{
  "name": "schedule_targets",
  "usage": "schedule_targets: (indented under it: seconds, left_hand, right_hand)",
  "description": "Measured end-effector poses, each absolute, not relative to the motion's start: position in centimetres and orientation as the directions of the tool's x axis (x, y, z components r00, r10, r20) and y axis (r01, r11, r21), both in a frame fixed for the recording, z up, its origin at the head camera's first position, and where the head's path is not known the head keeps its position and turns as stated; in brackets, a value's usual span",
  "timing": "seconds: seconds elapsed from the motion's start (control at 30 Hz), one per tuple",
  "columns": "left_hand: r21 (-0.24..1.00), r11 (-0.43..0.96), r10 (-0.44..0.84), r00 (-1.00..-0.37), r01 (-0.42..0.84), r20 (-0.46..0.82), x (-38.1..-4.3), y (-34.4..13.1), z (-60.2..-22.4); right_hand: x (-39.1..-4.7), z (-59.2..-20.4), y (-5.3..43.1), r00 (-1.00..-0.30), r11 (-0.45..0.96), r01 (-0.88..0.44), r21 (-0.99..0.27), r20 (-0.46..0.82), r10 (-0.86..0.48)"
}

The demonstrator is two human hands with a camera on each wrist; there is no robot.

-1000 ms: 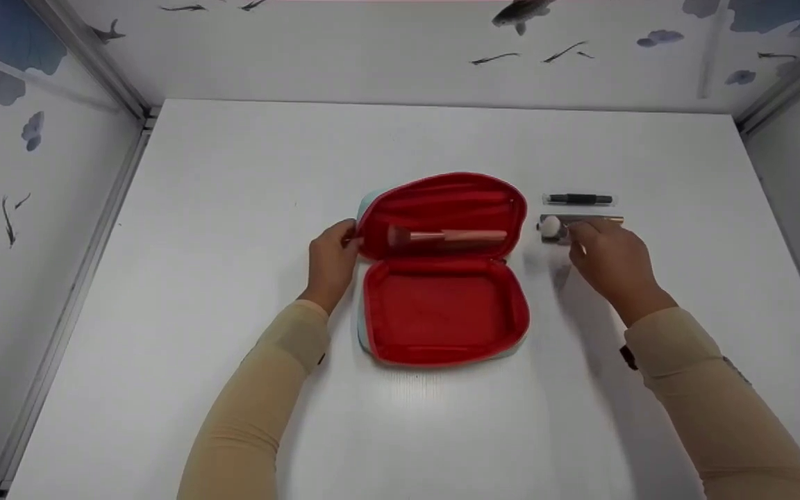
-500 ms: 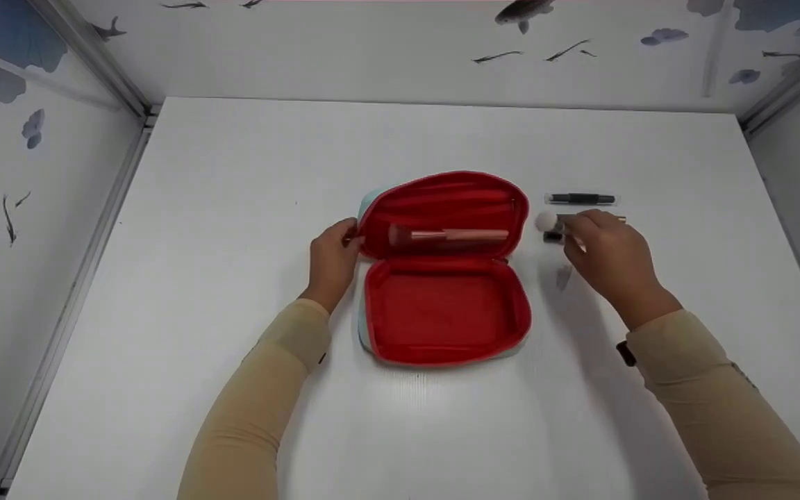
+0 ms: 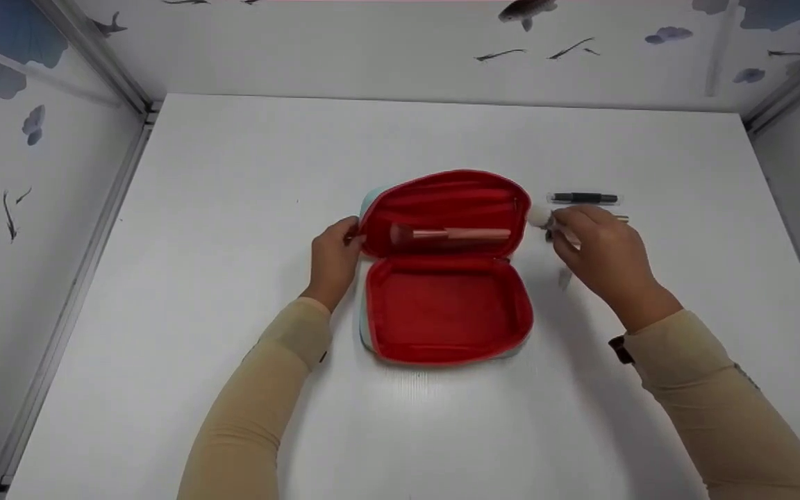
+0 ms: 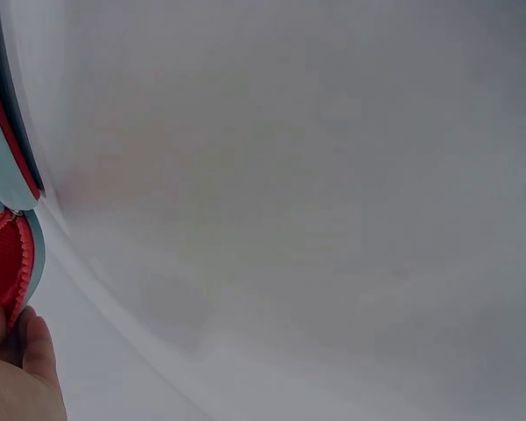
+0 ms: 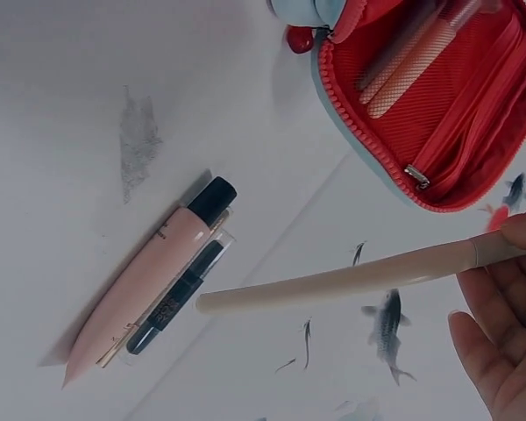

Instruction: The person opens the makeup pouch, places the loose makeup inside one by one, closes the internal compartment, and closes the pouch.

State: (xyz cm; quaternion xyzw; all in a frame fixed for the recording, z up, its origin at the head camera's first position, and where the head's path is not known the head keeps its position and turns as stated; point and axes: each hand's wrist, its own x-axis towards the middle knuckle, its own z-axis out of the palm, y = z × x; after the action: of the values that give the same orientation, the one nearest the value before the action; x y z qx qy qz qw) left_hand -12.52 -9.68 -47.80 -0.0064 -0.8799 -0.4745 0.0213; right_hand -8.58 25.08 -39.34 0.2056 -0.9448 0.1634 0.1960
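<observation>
A zip-up cosmetic case [image 3: 445,309] lies unfolded on the white table, red inside and pale blue outside. My left hand [image 3: 334,260] pinches the left edge of its far half, also at the lower left of the left wrist view, where the fingers grip beside the zip teeth. A pink-handled makeup brush [image 3: 476,234] lies in that far half. To the right of the case, my right hand [image 3: 608,260] holds another makeup brush [image 5: 351,279] near its ferrule. Its white bristles [image 3: 537,215] point left, at the case's right edge; the pale handle extends behind the hand.
Right of the case lies a dark double-ended stick [image 3: 584,198] with clear ends. In the right wrist view, a pink tube [image 5: 140,281] with a black cap lies beside it, along with a thin gold-coloured stick. Printed panels [image 3: 372,48] wall the table's back and sides.
My right hand has lifted the white-bristled brush from beside the other items and moved it slightly left, up to the case's edge. My left hand keeps its grip on the case.
</observation>
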Motion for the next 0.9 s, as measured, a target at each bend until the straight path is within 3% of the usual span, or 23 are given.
schedule_targets:
  seconds: [0.43,0.9]
  left_hand:
    - [0.833,0.540,0.011,-0.991,0.119,0.135,-12.6,-9.8,-48.1]
    - [0.829,0.552,0.005,-0.995,0.090,0.105,-12.6,-9.7,-47.9]
  right_hand:
    - [-8.9,-37.8,23.3,-0.750,0.808,-0.562,-0.177,0.521,-0.407]
    - [-9.4,-35.7,21.1,-0.755,0.753,-0.613,-0.238,0.456,-0.471]
